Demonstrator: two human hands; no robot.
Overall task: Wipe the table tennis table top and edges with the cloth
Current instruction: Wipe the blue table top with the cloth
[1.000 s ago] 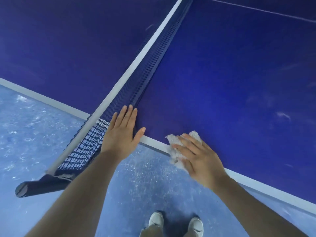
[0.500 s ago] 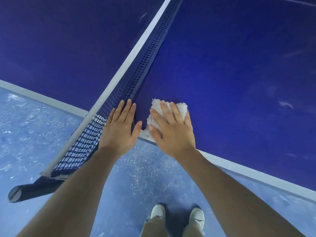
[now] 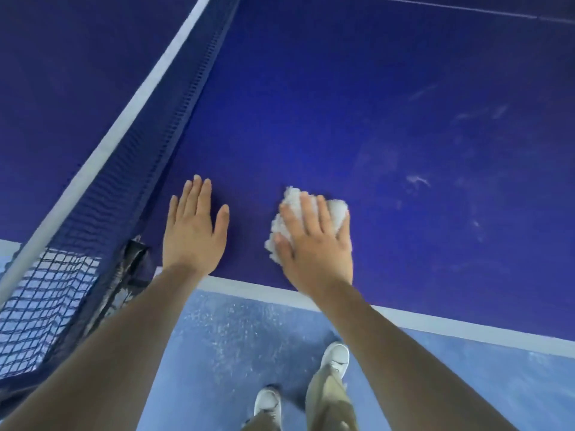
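Blue worktop (image 3: 389, 104) fills most of my view, with a white line along its near edge and pale smears off to the right. Below the edge lies a speckled blue floor (image 3: 236, 343), where my two white shoes (image 3: 336, 357) stand.

My left hand (image 3: 194, 231) lies flat on the worktop just beside the net (image 3: 137, 169), palm down, its fingers straight and close together, thumb spread to the right. That forearm comes up from the lower left and crosses the white edge line.

My right hand (image 3: 314, 244) rests on the cloth (image 3: 336, 209), a white, fluffy wad lying on the worktop a little way in from the near edge. The fingers lie stretched over it, pressing it down rather than curling round it; cloth shows past the fingertips and beside the thumb. My right forearm reaches in from the lower right. The hands sit near each other, apart, bare worktop between them.
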